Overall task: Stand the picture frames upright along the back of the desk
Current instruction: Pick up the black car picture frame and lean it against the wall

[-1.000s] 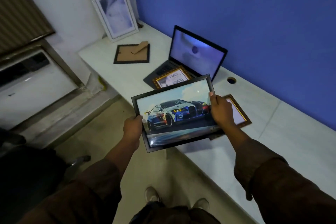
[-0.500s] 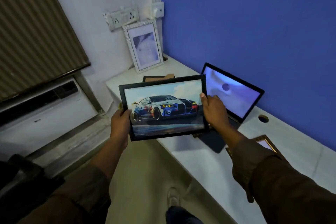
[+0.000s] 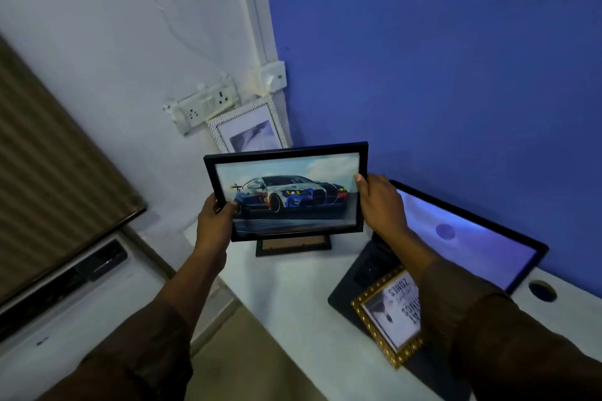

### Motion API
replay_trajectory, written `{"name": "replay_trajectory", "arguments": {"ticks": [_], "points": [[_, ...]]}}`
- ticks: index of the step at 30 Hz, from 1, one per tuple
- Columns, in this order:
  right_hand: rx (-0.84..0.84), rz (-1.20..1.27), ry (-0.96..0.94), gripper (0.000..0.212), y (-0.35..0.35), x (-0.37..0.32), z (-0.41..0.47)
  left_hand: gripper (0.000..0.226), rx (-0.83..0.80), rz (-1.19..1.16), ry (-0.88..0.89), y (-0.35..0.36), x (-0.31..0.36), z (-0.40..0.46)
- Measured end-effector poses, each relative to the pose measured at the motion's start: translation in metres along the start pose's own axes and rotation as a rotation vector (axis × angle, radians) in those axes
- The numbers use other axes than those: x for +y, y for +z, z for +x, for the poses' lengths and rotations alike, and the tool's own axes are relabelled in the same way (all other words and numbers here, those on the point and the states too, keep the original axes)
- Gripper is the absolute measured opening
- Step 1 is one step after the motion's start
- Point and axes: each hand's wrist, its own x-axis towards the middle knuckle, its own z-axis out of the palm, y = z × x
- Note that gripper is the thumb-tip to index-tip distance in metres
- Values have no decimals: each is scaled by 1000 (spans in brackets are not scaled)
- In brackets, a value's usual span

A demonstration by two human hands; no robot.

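A black frame with a car picture [image 3: 290,192] is held in the air above the white desk [image 3: 293,296], picture side toward me. My left hand [image 3: 215,218] grips its lower left corner and my right hand [image 3: 379,202] grips its right edge. Behind it a white frame [image 3: 249,128] stands upright against the corner wall. Below it a dark frame [image 3: 293,245] lies face down on the desk, mostly hidden. A gold frame [image 3: 389,312] lies flat on the laptop's keyboard.
An open laptop [image 3: 469,238] with a lit screen sits on the desk against the blue wall. A cable hole [image 3: 542,291] is at the right. A socket strip [image 3: 205,106] hangs on the white wall. An air-conditioning unit [image 3: 65,296] stands at the left.
Both hands have carried the car frame away from me, up and toward the far corner of the desk. My view has tilted up with it.
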Motion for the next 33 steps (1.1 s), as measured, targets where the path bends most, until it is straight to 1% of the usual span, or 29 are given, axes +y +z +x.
{"name": "replay_trajectory", "arguments": {"ticks": [4, 8, 12, 14, 18, 21, 24, 27, 29, 33], "points": [[18, -39, -9, 41, -2, 1, 48, 38, -59, -9, 0, 27, 12, 55], [62, -79, 2, 40, -7, 0, 101, 41, -130, 13, 30, 57, 26, 120], [63, -131, 62, 38, -8, 6, 143, 43, -234, 19, 63, 99, 28, 189], [57, -155, 136, 41, -7, 12, 162, 43, -313, 33, 70, 125, 23, 223], [26, -183, 366, 50, -3, 34, 196, 40, -478, 86, 43, 174, 10, 280], [16, -190, 510, 51, 4, 52, 217, 37, -597, 123, 20, 207, -6, 320], [29, -212, 637, 51, 12, 65, 227, 39, -721, 153, 9, 238, -26, 352], [20, -222, 761, 52, 17, 78, 229, 42, -830, 207, -38, 261, -47, 371], [6, -235, 843, 53, 18, 87, 231, 48, -911, 228, -72, 277, -59, 379], [-11, -232, 917, 58, 17, 99, 233, 58, -995, 281, -127, 298, -79, 385]]}}
